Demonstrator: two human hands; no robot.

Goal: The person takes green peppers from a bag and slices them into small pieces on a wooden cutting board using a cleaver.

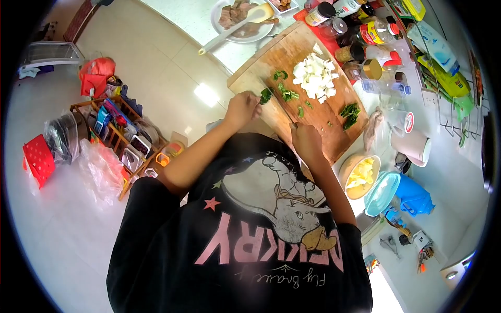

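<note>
A wooden cutting board (255,68) lies in front of me on the counter. My left hand (243,110) is closed at its left edge, its fingertips pinching a dark green piece of vegetable (266,95), which looks like green pepper. My right hand (307,140) is wrapped around a knife (284,110), with the handle mostly hidden in the fist. The thin blade points up and left, beside the green piece. Cut green strips (287,93) lie scattered past the blade. Chopped white pieces (316,76) form a pile farther back, and a small green heap (349,114) rests on the right.
Beyond the board stands a plate of meat (237,15) with a spatula (229,36) across it. Bottles and jars (365,32) crowd the back right. A bowl of yellow pieces (360,176) and a turquoise basket (382,193) sit at right. A wooden rack (133,125) stands on the floor, left.
</note>
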